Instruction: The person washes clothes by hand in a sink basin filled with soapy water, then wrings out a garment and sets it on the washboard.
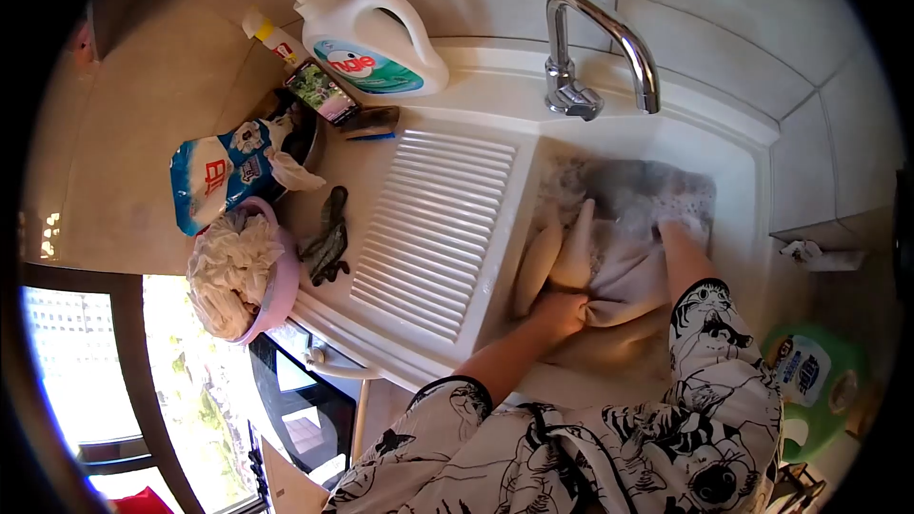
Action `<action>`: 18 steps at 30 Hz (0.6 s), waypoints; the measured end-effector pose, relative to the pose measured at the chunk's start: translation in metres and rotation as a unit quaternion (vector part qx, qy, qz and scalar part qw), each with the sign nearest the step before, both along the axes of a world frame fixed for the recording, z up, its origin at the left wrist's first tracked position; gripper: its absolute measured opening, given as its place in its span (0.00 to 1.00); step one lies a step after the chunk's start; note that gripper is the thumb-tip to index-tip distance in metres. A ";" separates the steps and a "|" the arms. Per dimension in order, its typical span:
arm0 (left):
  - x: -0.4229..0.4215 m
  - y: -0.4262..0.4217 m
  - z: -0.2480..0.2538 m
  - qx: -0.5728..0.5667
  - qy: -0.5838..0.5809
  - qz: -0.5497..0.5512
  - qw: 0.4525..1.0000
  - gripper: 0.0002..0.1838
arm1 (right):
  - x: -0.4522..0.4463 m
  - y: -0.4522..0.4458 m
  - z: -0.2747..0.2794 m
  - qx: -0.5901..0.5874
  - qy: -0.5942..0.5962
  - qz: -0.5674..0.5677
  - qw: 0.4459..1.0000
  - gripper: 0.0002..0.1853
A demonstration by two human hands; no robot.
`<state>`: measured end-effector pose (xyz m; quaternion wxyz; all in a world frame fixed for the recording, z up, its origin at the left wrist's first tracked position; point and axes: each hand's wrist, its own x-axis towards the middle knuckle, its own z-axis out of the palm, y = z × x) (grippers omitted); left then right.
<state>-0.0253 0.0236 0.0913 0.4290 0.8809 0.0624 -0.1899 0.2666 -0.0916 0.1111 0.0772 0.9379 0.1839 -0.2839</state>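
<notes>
Wet, pale fabric [619, 271] lies bunched in the soapy water of the white sink [747, 171], and part of it bulges above the surface. My left hand [562, 312] is closed on a fold at the fabric's near left edge. On the far right side of the cloth, my right hand [674, 228] dips into the suds; its fingers are hidden by foam and water. Behind the basin stands a chrome faucet [609, 24], its spout over the sink's back edge. A ribbed washboard [433, 228] is built in left of the basin.
A white detergent jug [419, 43], a propped phone [322, 92] and a brush [374, 120] stand at the back left. Nearer are a blue-white bag [205, 181], dark wet cloth [328, 243] and a pink basin [282, 290] of pale cloth. A green bottle [819, 385] is at right.
</notes>
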 end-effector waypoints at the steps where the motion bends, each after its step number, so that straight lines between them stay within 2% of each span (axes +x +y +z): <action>1: 0.000 0.000 -0.003 -0.007 0.021 0.004 1.000 0.15 | 0.002 -0.005 -0.016 -0.005 -0.006 -0.002 1.000 0.38; 3: 0.004 -0.001 -0.002 -0.017 0.034 0.007 0.999 0.16 | 0.009 -0.015 -0.061 0.062 -0.143 -0.124 0.980 0.40; 4: 0.004 0.000 -0.001 -0.006 0.036 -0.005 0.999 0.17 | 0.011 -0.022 -0.054 0.062 -0.148 -0.122 0.979 0.40; 6: 0.001 0.002 0.003 0.004 0.038 -0.019 0.999 0.18 | 0.008 -0.041 -0.038 0.231 -0.037 -0.175 0.956 0.32; 7: 0.001 0.002 0.003 0.014 0.043 -0.009 0.999 0.17 | 0.007 -0.052 -0.057 0.319 0.016 -0.264 0.910 0.23; 8: 0.001 -0.002 0.002 0.022 0.049 0.001 0.999 0.16 | -0.003 -0.062 -0.050 0.315 0.014 -0.267 0.911 0.23; 10: 0.007 -0.003 -0.009 0.029 0.070 -0.021 0.997 0.19 | -0.032 -0.080 -0.031 0.441 0.073 -0.292 0.846 0.23; 11: 0.009 -0.002 -0.013 0.042 0.091 -0.040 0.994 0.21 | -0.050 -0.087 -0.040 0.508 0.008 -0.259 0.822 0.19; 13: 0.009 -0.001 -0.015 0.051 0.101 -0.051 0.992 0.21 | -0.092 -0.095 -0.014 0.524 0.022 -0.205 0.827 0.18; 15: 0.011 0.001 -0.014 0.068 0.112 -0.060 0.990 0.21 | -0.135 -0.085 0.055 0.423 0.025 -0.108 0.899 0.15; 16: 0.010 0.001 -0.012 0.069 0.102 -0.060 0.991 0.21 | -0.150 -0.085 0.055 0.425 0.024 -0.111 0.898 0.15; 18: 0.006 0.000 -0.012 0.068 0.098 -0.064 0.991 0.21 | -0.178 -0.086 0.054 0.341 -0.021 0.065 0.937 0.17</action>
